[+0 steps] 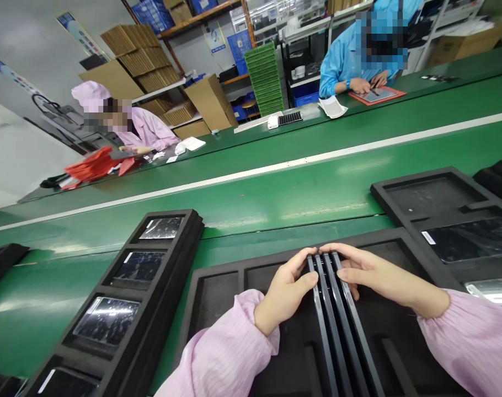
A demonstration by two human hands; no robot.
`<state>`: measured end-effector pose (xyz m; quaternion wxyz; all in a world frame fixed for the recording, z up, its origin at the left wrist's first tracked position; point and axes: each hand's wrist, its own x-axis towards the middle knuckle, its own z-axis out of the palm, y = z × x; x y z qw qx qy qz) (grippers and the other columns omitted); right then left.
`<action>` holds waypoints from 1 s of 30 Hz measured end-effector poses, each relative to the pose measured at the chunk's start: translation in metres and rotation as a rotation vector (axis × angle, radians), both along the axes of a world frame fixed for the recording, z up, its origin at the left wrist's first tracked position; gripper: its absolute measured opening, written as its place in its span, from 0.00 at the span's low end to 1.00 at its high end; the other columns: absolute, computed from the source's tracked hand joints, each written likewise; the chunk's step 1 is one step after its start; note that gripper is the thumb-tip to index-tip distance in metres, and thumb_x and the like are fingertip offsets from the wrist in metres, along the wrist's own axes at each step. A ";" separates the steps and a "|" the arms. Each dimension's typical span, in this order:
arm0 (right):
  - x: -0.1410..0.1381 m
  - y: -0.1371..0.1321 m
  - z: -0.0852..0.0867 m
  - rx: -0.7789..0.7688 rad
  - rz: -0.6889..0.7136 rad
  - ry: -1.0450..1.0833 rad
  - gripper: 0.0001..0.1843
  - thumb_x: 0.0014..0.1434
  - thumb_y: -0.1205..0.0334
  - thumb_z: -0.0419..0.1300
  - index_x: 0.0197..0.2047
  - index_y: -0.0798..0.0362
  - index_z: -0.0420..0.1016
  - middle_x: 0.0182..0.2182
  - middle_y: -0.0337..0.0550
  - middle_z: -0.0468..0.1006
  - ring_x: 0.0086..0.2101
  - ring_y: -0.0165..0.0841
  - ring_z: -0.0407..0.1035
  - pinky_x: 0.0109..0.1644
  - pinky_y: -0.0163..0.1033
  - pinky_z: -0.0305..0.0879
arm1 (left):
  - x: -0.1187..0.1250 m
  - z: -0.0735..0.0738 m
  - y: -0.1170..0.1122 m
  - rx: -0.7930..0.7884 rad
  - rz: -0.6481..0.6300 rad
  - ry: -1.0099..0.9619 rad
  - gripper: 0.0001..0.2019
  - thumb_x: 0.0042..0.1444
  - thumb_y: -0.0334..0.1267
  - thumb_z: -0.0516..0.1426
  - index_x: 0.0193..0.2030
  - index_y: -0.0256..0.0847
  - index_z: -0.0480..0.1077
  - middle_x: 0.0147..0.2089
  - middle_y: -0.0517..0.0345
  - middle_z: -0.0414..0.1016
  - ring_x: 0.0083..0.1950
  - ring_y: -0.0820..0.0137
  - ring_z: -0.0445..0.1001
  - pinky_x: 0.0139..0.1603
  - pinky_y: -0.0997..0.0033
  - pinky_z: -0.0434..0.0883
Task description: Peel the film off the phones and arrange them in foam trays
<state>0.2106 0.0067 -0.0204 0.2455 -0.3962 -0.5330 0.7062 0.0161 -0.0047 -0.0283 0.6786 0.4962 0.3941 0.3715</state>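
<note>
Several slim dark grey tablets (pixel 331 314) stand on edge side by side, with narrow gaps between them. My left hand (pixel 287 289) grips the far end of the row from the left, thumb on the near edge and fingers over the top. From the right, my right hand (pixel 370 275) clasps the same end, its thumb pressed to the outermost tablet. Beneath them lies a black foam tray (pixel 218 275) with recessed compartments. The lower ends of the tablets run out of view at the bottom.
At left, stacked foam trays (pixel 151 298) hold film-covered screens. Another foam tray (pixel 435 193) lies at right beside a dark tablet (pixel 478 240). Across the green conveyor (pixel 251 190), one person in pink handles red sheets (pixel 89 168); another in blue works over a red-edged panel (pixel 377 95).
</note>
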 end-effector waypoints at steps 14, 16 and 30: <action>0.004 -0.002 -0.001 -0.016 0.094 0.022 0.38 0.49 0.52 0.61 0.60 0.52 0.51 0.29 0.37 0.66 0.27 0.30 0.62 0.30 0.36 0.60 | -0.006 0.002 -0.001 -0.004 -0.110 -0.043 0.31 0.44 0.40 0.64 0.56 0.43 0.61 0.60 0.53 0.63 0.64 0.58 0.57 0.64 0.59 0.52; 0.006 -0.002 -0.002 -0.016 0.090 0.025 0.37 0.49 0.53 0.60 0.60 0.52 0.52 0.29 0.37 0.66 0.27 0.30 0.62 0.31 0.37 0.60 | -0.006 0.003 0.000 -0.018 -0.111 -0.040 0.30 0.44 0.40 0.63 0.56 0.44 0.61 0.60 0.53 0.63 0.63 0.57 0.57 0.64 0.58 0.52; -0.018 -0.003 0.005 0.025 -0.097 -0.175 0.25 0.45 0.52 0.57 0.46 0.52 0.59 0.18 0.30 0.59 0.20 0.27 0.56 0.19 0.30 0.59 | 0.011 0.011 -0.004 -0.052 0.114 0.108 0.17 0.43 0.33 0.58 0.42 0.41 0.64 0.42 0.57 0.69 0.46 0.65 0.68 0.48 0.66 0.64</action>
